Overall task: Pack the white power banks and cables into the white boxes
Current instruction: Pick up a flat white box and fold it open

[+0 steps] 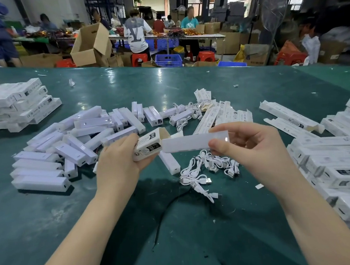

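Above the green desk [186, 84], the left hand [119, 159] grips a white box [147, 147] while the right hand [250, 146] pinches a power bank [188, 144] at its open end.

Box stacks [349, 179] cut off at right edge

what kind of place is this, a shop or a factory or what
Most likely a packing workshop or small factory floor. Loose white rectangular power banks lie heaped on a long green table, stacks of printed white boxes sit beside them, and brown cardboard cartons surround other workers' tables behind.
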{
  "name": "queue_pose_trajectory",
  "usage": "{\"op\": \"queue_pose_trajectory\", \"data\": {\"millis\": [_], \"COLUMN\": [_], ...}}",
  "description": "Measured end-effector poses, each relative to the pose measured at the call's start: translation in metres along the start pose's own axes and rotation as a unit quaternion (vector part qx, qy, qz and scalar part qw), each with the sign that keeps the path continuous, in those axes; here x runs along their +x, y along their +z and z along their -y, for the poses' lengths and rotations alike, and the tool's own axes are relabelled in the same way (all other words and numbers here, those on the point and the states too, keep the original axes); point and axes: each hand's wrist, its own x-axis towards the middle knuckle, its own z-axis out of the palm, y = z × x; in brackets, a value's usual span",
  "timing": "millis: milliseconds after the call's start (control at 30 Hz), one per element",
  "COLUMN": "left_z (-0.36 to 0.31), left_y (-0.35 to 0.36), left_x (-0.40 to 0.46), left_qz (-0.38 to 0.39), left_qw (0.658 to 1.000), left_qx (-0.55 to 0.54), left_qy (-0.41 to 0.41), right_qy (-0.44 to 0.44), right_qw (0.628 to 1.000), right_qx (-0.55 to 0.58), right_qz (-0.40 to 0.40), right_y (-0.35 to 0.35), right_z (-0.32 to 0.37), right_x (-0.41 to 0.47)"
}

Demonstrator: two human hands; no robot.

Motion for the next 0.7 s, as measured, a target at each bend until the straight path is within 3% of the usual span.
{"op": "queue_pose_trajectory", "data": {"millis": [367, 700], "left_z": [0.001, -0.003], "left_y": [0.002, 0.005], "left_x": [0.002, 0.000], "left_qz": [0.041, 0.041], "left_qw": [0.997, 0.997], "left_qx": [-0.004, -0.008], "left_qy": [0.067, 0.072], "right_qy": [0.087, -0.094], "right_qw": [0.990, 0.987], "right_qx": [0.097, -0.075], "right_qz": [-0.049, -0.103], "right_y": [-0.002, 0.030], "right_z": [-0.012, -0.019], "right_x": [0.010, -0.006]}}
